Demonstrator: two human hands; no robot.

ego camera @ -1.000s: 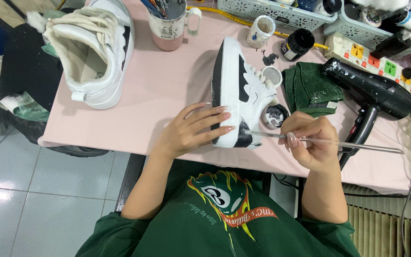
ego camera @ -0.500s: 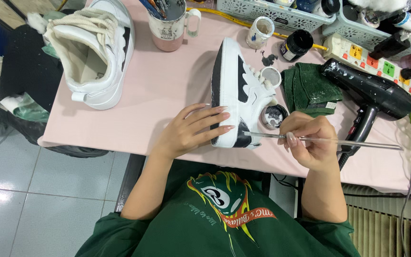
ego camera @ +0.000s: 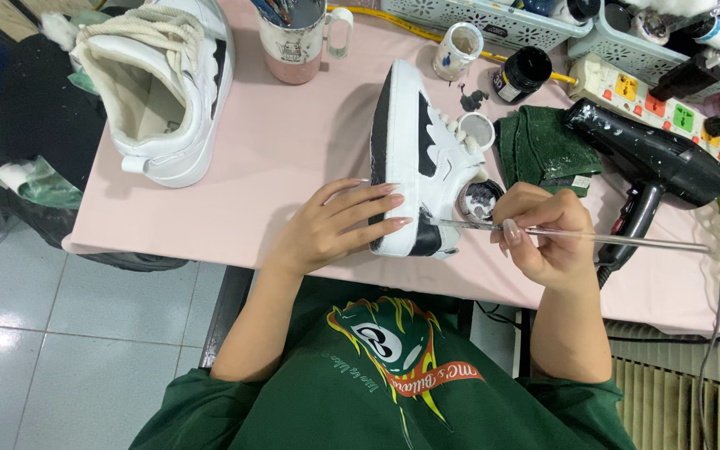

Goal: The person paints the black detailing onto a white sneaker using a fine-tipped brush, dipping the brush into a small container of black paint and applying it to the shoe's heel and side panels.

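Observation:
A white sneaker with black panels (ego camera: 410, 142) lies on its side on the pink table (ego camera: 293, 167). My left hand (ego camera: 335, 225) rests on its heel end, fingers spread over the sole and side, steadying it. My right hand (ego camera: 543, 233) pinches a thin clear-handled paintbrush (ego camera: 577, 235); its tip touches the black heel patch of the sneaker. A small open jar of dark paint (ego camera: 481, 200) sits just behind my right hand, next to the shoe.
A second white sneaker (ego camera: 156, 92) stands at the far left. A mug of brushes (ego camera: 297, 37), small paint jars (ego camera: 457, 50), a green cloth (ego camera: 543, 150), a black hair dryer (ego camera: 652, 162), a power strip (ego camera: 652, 96) and baskets (ego camera: 477, 12) crowd the back and right.

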